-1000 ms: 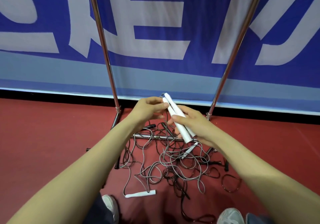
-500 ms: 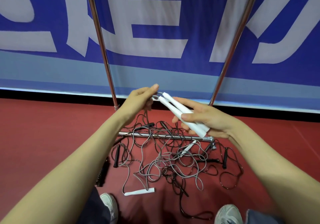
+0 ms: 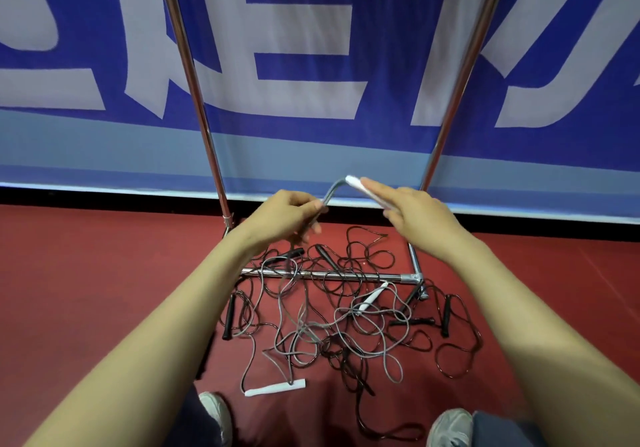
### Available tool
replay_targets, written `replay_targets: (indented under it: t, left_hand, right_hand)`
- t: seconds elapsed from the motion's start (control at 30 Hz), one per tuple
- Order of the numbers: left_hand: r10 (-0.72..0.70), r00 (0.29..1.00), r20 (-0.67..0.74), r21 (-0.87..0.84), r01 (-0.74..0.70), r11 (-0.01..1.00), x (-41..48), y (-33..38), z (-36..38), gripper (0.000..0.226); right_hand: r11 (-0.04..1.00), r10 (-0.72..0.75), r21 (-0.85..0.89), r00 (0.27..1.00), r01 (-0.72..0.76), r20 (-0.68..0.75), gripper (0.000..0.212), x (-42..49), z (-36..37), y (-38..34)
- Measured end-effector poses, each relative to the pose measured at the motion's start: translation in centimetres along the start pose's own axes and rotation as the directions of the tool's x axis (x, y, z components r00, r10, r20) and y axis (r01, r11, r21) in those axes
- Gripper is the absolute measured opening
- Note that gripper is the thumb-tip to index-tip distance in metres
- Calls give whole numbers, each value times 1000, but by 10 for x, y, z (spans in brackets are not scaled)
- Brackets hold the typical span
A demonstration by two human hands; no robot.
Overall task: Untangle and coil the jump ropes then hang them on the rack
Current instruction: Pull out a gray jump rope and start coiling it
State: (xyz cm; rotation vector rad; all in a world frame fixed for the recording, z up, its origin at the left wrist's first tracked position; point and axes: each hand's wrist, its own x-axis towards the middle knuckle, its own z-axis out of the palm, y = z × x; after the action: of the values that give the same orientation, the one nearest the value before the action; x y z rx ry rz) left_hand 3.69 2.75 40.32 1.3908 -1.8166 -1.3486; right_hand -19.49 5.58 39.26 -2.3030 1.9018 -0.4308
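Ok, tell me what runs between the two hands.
Head view: a short arch of grey rope, from the left hand to the white handle in the right hand.

Layout as I view it. The floor point(image 3: 86, 290) meets the banner point(image 3: 311, 65) at its far edge. The rack point(image 3: 412, 277) stands before the banner: its left post point(image 3: 195, 93) and right post point(image 3: 460, 76) rise near the floor's far edge, and its base bar point(image 3: 329, 275) lies across the floor, nearer me. The tangle point(image 3: 329, 329) of ropes lies on the floor, over the bar and mostly on my side of it. A loose handle point(image 3: 275, 387) lies at the tangle's near-left edge. A second handle point(image 3: 373, 296) lies inside it, just before the bar's right end. Above the tangle, my left hand point(image 3: 287, 214) pinches a cord point(image 3: 331, 188). My right hand point(image 3: 415, 214), to its right, holds the paired handles point(image 3: 356, 183) at the cord's far end. My left shoe point(image 3: 214, 412) and right shoe point(image 3: 450, 426) sit at the floor's near edge.
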Motion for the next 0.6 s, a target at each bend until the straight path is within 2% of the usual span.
replay_targets:
  t: [0.07,0.13,0.17,0.23,0.3,0.37,0.47,0.6]
  left_hand:
    - [-14,990,140,-195,41,980,-4,9,5,25]
    - [20,979,202,-276,37,960,-8,15,15,31]
    - [52,978,204,-314,15,949,-10,16,22,34]
    - [131,980,151,-404,-59,913,-9,16,35,39]
    - [161,987,7,-476,-138,868,-6,13,44,35]
    - [119,981,-155,-512,-183,839,-4,9,49,22]
    - [90,958,-272,-460,-211,863,-5,4,54,11]
    - [68,928,-366,-399,-223,890,-5,0,52,5]
  right_hand:
    - [985,109,146,985,-90,-134,64,5,2,2]
    - [875,215,472,961,-110,-174,64,10,6,-1]
    - [764,248,639,957,-96,-153,65,11,9,-6]
    - [423,280,904,957,-54,-73,65,14,23,-21]
    - [63,288,997,957,-36,16,60,18,31,-37]
    - [-154,278,987,957,-40,82,55,22,35,-49]
    - [-275,302,960,945,-42,128,49,24,38,-58]
    - [-275,288,960,949,-48,130,47,24,41,-68]
